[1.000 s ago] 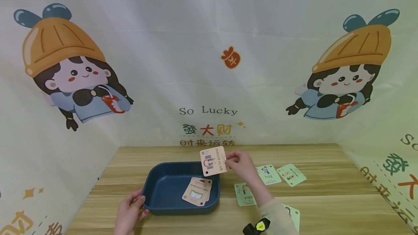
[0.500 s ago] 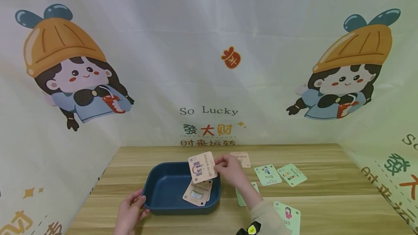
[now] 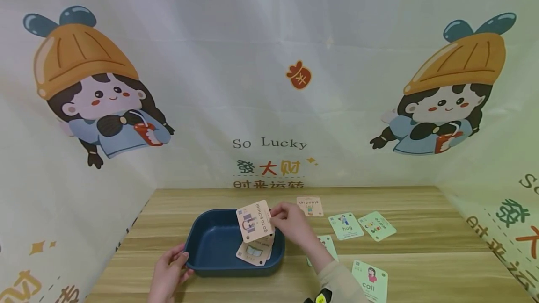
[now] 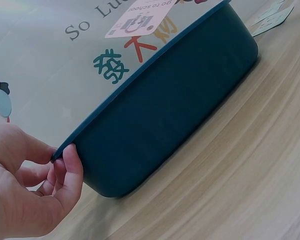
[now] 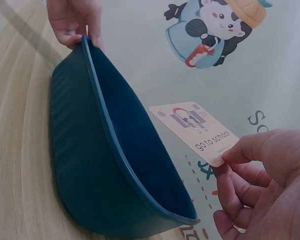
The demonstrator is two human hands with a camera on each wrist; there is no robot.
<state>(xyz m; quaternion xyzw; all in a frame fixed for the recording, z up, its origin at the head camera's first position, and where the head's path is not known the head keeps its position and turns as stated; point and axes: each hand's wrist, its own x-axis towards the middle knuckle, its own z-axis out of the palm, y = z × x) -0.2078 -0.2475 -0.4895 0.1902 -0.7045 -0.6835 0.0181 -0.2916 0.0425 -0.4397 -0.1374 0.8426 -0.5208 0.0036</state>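
A dark blue rectangular bin (image 3: pixel 210 265) stands on the wooden table, and my left hand (image 3: pixel 167 272) pinches its left rim. In the left wrist view the thumb and fingers (image 4: pixel 72 170) clasp that rim. Over the bin's right part, my right hand (image 3: pixel 292 223) pinches the edge of a pink "go to school" card (image 3: pixel 254 221) between thumb and finger. The same card (image 5: pixel 192 130) shows above the rim in the right wrist view. Beneath it, a pink card with an open book (image 3: pixel 252 250) lies in the bin on at least one other card, partly covered.
Right of the bin lie a pink "stand up" card (image 3: pixel 309 206) and green cards: "hug" (image 3: pixel 346 226), "wave" (image 3: pixel 377 226) and "call" (image 3: pixel 370 279). Another green card (image 3: pixel 328 244) is partly hidden by the right forearm. A printed cloth (image 3: pixel 337 153) hangs behind the table.
My right hand has moved left with the "go to school" card, from the bin's back right corner to over the cards inside. The left hand has stayed on the rim.
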